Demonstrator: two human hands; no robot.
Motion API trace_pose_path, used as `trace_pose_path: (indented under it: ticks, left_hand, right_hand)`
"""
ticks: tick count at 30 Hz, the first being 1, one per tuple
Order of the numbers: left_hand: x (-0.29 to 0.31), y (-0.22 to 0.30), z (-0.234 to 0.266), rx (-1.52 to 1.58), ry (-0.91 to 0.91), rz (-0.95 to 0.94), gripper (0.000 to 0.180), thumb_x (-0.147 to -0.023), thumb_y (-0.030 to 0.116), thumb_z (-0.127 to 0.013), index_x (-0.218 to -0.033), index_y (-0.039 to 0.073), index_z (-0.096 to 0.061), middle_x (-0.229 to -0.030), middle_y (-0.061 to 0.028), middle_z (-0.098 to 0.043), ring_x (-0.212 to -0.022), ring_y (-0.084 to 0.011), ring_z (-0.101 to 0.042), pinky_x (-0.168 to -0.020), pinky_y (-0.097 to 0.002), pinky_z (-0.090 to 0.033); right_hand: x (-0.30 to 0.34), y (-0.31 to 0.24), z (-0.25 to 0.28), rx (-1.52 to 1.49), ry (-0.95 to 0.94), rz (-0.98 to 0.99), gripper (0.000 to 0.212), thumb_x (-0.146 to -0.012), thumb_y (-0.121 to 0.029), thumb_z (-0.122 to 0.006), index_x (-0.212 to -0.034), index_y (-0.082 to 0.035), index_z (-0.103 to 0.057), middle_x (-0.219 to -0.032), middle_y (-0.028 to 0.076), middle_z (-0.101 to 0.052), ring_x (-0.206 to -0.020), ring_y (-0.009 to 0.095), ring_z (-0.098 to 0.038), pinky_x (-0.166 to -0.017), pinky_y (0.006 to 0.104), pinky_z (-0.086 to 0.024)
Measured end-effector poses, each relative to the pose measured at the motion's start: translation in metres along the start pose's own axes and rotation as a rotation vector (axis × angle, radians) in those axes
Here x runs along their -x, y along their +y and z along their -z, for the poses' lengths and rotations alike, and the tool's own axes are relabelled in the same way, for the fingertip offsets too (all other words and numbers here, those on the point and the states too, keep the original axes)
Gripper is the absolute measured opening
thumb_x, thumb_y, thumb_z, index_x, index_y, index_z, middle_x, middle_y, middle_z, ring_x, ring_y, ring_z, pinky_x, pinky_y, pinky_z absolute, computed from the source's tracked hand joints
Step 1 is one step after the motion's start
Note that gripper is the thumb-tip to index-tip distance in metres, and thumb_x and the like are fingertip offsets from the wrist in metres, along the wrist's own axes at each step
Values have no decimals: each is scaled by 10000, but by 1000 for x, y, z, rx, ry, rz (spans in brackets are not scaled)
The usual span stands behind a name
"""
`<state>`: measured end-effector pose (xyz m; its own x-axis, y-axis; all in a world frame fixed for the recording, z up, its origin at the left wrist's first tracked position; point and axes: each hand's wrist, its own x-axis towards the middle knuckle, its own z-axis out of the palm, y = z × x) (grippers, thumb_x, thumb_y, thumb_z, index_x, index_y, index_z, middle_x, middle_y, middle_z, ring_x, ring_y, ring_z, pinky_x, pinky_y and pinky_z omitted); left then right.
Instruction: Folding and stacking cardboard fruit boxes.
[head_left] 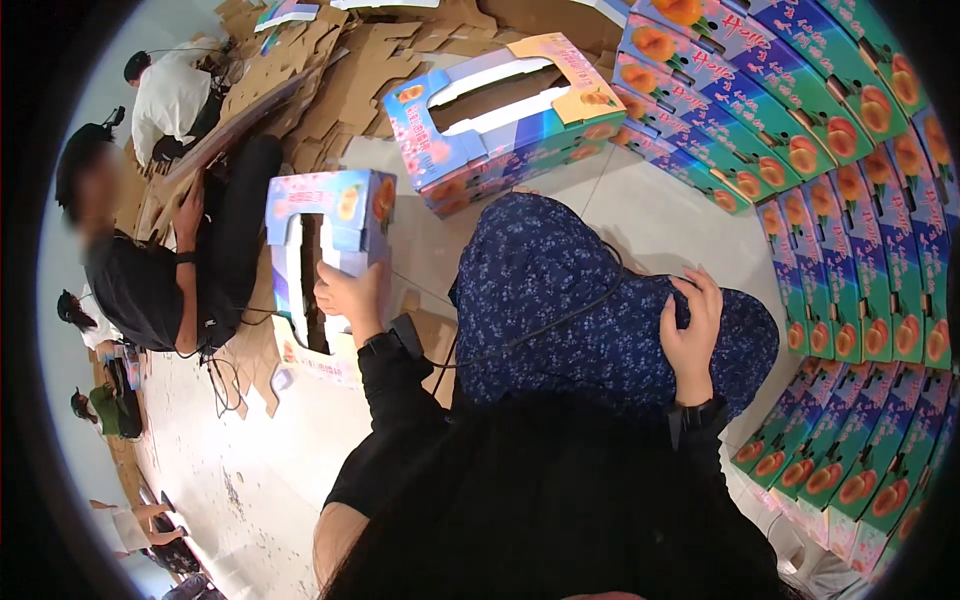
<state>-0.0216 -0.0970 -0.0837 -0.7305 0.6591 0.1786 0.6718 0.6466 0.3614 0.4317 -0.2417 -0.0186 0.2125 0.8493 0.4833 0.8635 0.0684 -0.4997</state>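
left hand point(352, 296) grips box point(346, 235) at slot point(313, 240) edge — right hand point(692, 335) rests on flowered cloth point(540, 300), fingers spread, empty. box probably light, stiffish — best held by side walls point(379, 212).

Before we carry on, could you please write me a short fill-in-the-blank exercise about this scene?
1. The left hand touches a box, while the right hand rests on patterned dark ____ cloth.
2. Rows of boxes line the wearer's ____ side.
3. The co-worker in black sits on the wearer's ____ side.

Missing words: blue; right; left.
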Motion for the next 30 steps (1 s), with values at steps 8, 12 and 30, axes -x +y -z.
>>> trace_pose_path:
  ticks: [8,12,30]
  left_hand:
    - [34,80,65,192,378,-384,1116,-437,537,-884,-1337,70,-417,-1126,-197,-466,-1126,-375,-401,-980,-503,-261]
    - [55,127,109,276,315,-622,1038,-485,423,-892,-1345,91,-415,-1154,-171,-452,-1148,-371,-384,-998,-518,-238]
    - [194,179,139,487,-362,-1469,862,-528,272,-826,-1286,73,-468,-1115,-164,-434,-1159,-349,-434,-1110,-594,-132]
  right_hand:
    - [5,-1,-6,-51,-7,7,251,-755,-17,-628,-1004,-41,-652,-1168,132,-585,-1192,376,-509,-1015,455,-395]
    - [10,0,-2,-57,15,-9,254,-758,-16,-638,-1010,-42,-656,-1165,126,-591,-1186,365,-519,-1008,450,-404]
    - [18,2,66,-1145,-93,-426,920,-861,-459,-624,-1512,3,-166,-1539,166,-241,-1421,264,-244,-1157,387,-169]
